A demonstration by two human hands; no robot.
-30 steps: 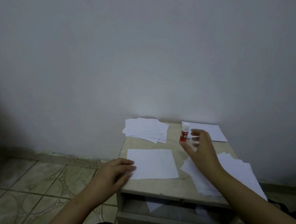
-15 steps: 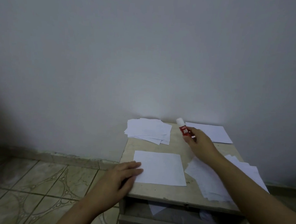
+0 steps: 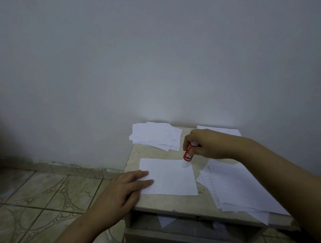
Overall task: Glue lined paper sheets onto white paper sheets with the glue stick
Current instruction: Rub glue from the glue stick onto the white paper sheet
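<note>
Right hand (image 3: 206, 144) curled round the red glue stick (image 3: 188, 154), white tip down on the far right corner of the white sheet (image 3: 171, 177); top of the stick hidden inside the fist; left hand (image 3: 126, 188) flat, fingers straight, pressing that sheet's near left edge; right of the sheet, lined pile (image 3: 234, 188) partly covered by the forearm; beyond the sheet, loose white stack (image 3: 155, 135); contents under the small table (image 3: 170, 207) too dark to make out.

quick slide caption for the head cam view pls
Right hand presses an inverted glue stick onto a white sheet that the left hand steadies on a small table.
</note>
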